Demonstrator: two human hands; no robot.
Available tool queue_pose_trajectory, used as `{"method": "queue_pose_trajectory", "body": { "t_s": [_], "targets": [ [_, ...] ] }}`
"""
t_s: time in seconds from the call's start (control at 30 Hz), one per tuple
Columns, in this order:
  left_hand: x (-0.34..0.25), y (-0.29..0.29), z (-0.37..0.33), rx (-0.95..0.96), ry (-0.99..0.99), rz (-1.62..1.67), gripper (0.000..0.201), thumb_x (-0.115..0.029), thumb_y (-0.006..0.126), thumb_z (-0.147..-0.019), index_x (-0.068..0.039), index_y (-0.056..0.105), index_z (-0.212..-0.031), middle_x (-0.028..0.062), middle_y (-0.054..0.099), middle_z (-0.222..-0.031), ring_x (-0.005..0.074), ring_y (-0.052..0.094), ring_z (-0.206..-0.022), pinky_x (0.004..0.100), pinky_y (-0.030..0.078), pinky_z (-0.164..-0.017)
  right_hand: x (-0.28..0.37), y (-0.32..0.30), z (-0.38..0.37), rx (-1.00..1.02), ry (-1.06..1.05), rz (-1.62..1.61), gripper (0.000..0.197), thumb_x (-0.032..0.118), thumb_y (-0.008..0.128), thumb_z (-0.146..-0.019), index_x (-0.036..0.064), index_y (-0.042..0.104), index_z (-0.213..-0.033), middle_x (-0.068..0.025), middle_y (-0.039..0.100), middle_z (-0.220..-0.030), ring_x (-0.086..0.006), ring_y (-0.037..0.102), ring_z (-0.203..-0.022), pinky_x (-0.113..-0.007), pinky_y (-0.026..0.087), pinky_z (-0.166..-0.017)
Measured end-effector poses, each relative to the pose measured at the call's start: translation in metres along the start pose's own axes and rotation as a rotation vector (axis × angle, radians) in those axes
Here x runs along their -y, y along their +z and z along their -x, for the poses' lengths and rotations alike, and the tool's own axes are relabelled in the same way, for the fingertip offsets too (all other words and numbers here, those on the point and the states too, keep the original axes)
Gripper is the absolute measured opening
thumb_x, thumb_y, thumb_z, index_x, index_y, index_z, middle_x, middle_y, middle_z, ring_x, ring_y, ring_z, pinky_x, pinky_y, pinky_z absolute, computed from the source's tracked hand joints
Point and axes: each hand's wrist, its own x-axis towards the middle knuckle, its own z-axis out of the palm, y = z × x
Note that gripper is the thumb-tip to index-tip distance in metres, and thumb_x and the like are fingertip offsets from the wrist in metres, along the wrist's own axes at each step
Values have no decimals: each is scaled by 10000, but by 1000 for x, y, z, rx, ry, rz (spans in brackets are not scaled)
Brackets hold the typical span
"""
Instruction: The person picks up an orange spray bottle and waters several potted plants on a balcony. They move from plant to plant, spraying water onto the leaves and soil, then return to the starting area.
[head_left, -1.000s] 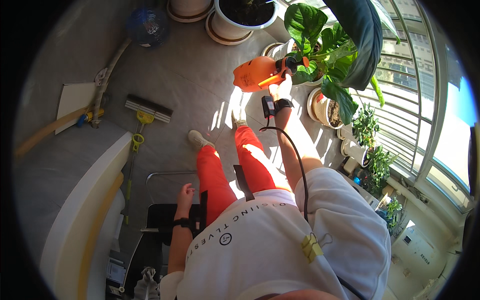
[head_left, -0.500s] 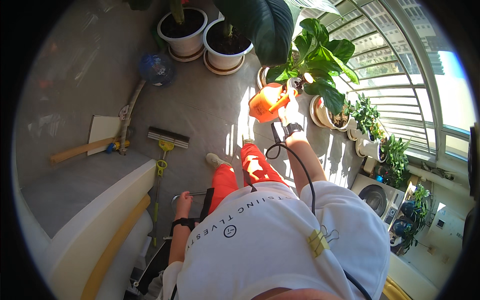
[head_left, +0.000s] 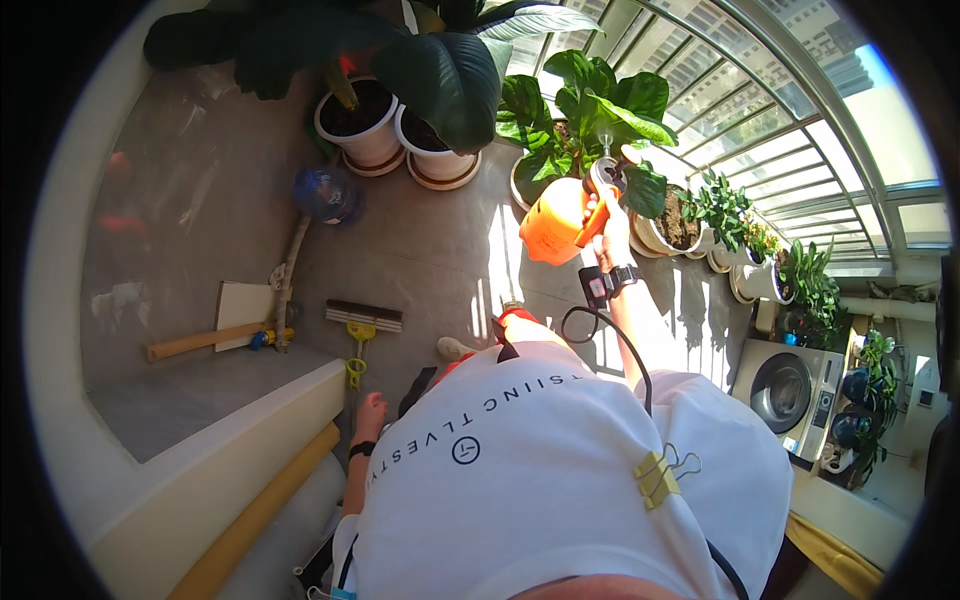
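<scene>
My right hand [head_left: 606, 238] is closed around the handle of an orange spray bottle [head_left: 556, 222], held out ahead of me and tilted. Its dark and white head [head_left: 606, 178] points toward a broad-leaved green plant [head_left: 640, 105] by the window, with leaves close to it. A watch-like black device sits on this wrist, with a black cable looping back from it. Low at my left side hangs my left hand [head_left: 370, 414], near the handle of a floor squeegee. Its fingers are too small and turned away to tell whether they hold anything.
White pots [head_left: 362, 135] with large dark leaves stand at the far end. A blue water bottle [head_left: 326, 195] and a floor squeegee [head_left: 364, 317] are to the left. More potted plants [head_left: 735, 215] line the window on the right, with a washing machine [head_left: 785, 392] nearer.
My view has shifted, and the plants and floor things sit differently in it. The spray bottle has moved a little right and nearer in the picture, still in my right hand.
</scene>
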Motion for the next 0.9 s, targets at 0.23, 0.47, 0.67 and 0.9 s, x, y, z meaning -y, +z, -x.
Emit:
{"method": "queue_pose_trajectory", "body": {
  "t_s": [0.23,0.47,0.67,0.9],
  "targets": [
    [7,-9,-7,16,61,-228,467,-235,622,-859,-18,548,-1266,166,660,-1121,261,631,-1039,362,494,-884,52,-33,50,-111,-72,226,414,410,619,-923,38,598,-1104,-40,637,-792,-138,579,-672,-278,482,-637],
    [-20,-7,-20,121,113,-134,533,-291,666,-861,-8,523,-1290,183,604,-1234,282,581,-1141,350,474,-931,115,-55,84,-152,-138,280,373,410,624,-918,79,606,-1088,-20,614,-757,-127,563,-640,-268,469,-611],
    [-65,-15,-24,18,199,-179,506,-234,637,-860,6,517,-1290,186,612,-1205,270,593,-1108,347,487,-909,159,-68,89,-220,-136,292,393,429,606,-927,54,614,-1045,-43,611,-719,-120,555,-556,-245,469,-535],
    [-36,-38,-13,75,55,-106,526,-229,634,-853,5,508,-1306,206,592,-1250,280,592,-1123,355,487,-914,177,-91,78,-266,-170,326,338,403,616,-927,72,644,-988,-38,601,-677,-126,546,-520,-247,465,-508]
  ]
}}
